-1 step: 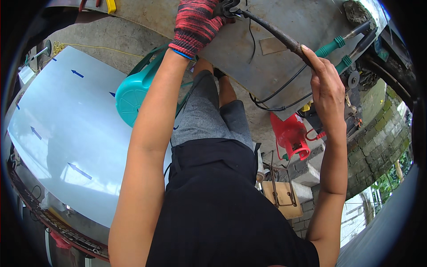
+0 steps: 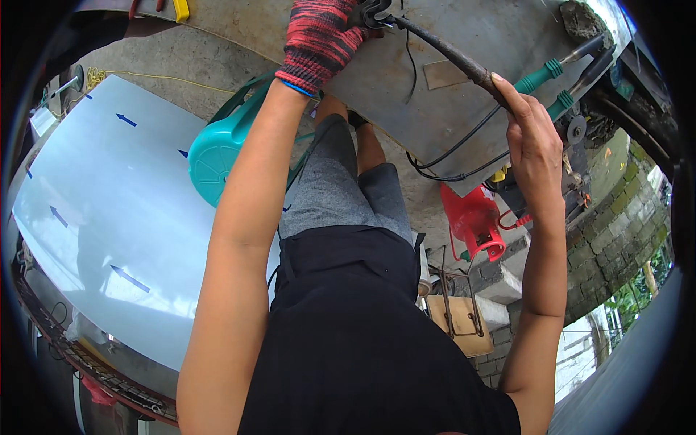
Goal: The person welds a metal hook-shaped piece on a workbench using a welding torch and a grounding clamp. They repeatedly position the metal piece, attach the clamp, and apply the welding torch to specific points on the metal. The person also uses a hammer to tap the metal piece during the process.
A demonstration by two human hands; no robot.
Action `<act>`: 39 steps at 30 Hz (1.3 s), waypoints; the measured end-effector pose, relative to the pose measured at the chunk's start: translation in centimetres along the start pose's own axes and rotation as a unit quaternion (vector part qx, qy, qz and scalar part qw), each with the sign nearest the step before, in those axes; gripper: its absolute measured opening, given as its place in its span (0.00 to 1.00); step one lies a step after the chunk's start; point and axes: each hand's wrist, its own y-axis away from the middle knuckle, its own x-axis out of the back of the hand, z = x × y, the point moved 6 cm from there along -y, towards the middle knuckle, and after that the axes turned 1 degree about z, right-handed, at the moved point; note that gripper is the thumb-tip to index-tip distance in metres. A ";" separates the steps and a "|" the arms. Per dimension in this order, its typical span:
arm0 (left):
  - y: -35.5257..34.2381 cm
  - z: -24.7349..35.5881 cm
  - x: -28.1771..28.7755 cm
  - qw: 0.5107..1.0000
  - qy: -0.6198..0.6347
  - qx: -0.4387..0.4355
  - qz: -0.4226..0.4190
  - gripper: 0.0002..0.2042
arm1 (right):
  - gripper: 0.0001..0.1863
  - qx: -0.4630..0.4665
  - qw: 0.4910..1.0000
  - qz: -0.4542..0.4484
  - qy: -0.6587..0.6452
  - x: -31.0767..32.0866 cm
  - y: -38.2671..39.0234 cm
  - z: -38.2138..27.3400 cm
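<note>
A knitted red-and-black glove covers my left hand (image 2: 319,43), closed on a dark metal piece (image 2: 365,14) at the top edge of the head view. Its fingertips are partly hidden. A long dark metal bar (image 2: 453,56) runs from a curved metal end beside that glove down to my right hand (image 2: 533,134). My bare right hand grips the bar's lower end, with the index finger laid along it. Beneath both hands is a grey metal tabletop (image 2: 471,22). Near my right hand lie two green-handled tools (image 2: 540,76) with black cables, and a small flat brown piece (image 2: 444,74).
A large pale-blue glossy panel (image 2: 138,217) with blue arrow marks lies left. A teal plastic stool (image 2: 217,159) stands between it and my legs. On the right are a red gas cylinder (image 2: 471,217), a tan chair-like seat (image 2: 460,326) and a rough stone block (image 2: 582,19).
</note>
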 end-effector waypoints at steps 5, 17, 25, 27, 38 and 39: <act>0.0 0.0 0.0 0.999 -0.021 0.012 -0.028 0.33 | 0.38 0.004 1.000 -0.005 0.003 0.5 -0.7 -0.2; -0.2 0.0 0.0 1.000 0.014 0.011 -0.023 0.35 | 0.39 0.014 0.999 -0.019 0.040 1.0 -1.3 -0.2; -0.2 0.2 0.2 0.999 -0.030 0.016 -0.027 0.33 | 0.33 0.012 0.998 -0.022 0.054 0.9 -1.1 0.0; -0.3 0.5 0.3 1.000 -0.018 0.008 -0.020 0.33 | 0.32 0.012 0.998 -0.019 0.056 0.9 -1.0 0.0; -0.1 0.3 0.2 1.000 -0.016 0.011 -0.013 0.31 | 0.32 -0.004 0.999 -0.017 0.035 1.1 -0.5 0.0; 0.1 0.2 0.0 0.999 -0.030 0.020 -0.019 0.31 | 0.32 -0.006 0.999 -0.019 0.032 1.1 -0.5 0.1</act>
